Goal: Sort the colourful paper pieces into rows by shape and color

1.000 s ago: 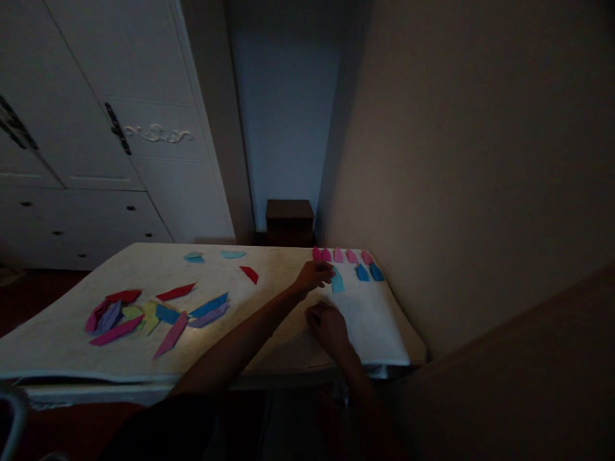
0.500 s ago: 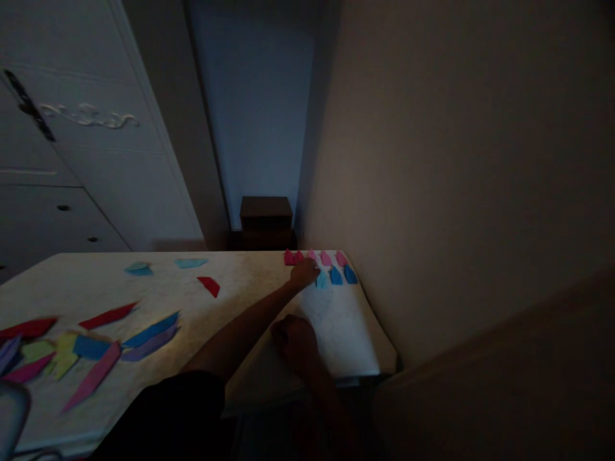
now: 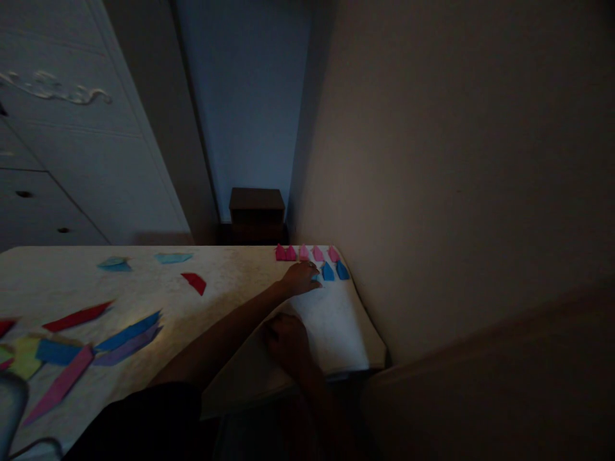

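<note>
The light-blue paper piece (image 3: 316, 276) now sits closer to the two blue pieces (image 3: 328, 272), and the left hand (image 3: 300, 278) covers most of it. The view points further right, leaving some leftmost papers out of frame.

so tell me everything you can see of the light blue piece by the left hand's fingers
Only a small patch of the light blue piece shows between the fingers and thumb of the left hand; the rest is hidden. It looks like paper. It sits at the table, left of two darker blue pieces and nearer than the row of pink pieces. Whether it is pinched or merely touched, I can't tell.
</note>
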Demonstrator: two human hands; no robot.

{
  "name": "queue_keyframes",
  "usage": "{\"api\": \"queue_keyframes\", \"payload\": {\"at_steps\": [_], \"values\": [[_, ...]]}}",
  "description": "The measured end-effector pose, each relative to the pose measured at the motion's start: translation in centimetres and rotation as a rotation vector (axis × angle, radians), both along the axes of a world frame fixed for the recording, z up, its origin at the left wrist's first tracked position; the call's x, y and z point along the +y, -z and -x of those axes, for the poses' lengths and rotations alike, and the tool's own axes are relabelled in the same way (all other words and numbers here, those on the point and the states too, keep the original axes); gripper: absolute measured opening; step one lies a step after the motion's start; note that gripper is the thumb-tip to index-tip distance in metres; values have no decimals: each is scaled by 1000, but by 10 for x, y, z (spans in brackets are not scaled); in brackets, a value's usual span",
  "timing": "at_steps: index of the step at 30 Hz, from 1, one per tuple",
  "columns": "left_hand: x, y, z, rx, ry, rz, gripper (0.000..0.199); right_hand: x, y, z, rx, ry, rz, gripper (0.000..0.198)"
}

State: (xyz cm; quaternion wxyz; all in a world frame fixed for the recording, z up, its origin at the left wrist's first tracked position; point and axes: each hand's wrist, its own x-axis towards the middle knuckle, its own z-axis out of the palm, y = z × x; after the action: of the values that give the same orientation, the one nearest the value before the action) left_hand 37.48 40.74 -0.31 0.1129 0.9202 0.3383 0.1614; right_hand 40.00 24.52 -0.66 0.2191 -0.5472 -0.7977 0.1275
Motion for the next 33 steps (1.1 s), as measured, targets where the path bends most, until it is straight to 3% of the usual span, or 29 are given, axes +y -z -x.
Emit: {"api": "queue_keyframes", "payload": {"at_steps": [5, 12, 20, 27, 33], "values": [[1, 3, -1, -19, -30, 13, 28, 0, 3, 0, 10, 6, -8, 19], [5, 5, 9, -131, -81, 46, 52, 0, 3, -2, 31, -7, -27, 18], [-8, 1, 49, -320, -159, 131, 51, -1, 2, -2, 91, 0, -38, 23], [-43, -7, 110, -362, -152, 157, 35, -1, 1, -3, 120, 0, -19, 24], [-102, -10, 166, -430, -200, 208, 26, 1, 3, -5, 184, -25, 11, 26]]}}
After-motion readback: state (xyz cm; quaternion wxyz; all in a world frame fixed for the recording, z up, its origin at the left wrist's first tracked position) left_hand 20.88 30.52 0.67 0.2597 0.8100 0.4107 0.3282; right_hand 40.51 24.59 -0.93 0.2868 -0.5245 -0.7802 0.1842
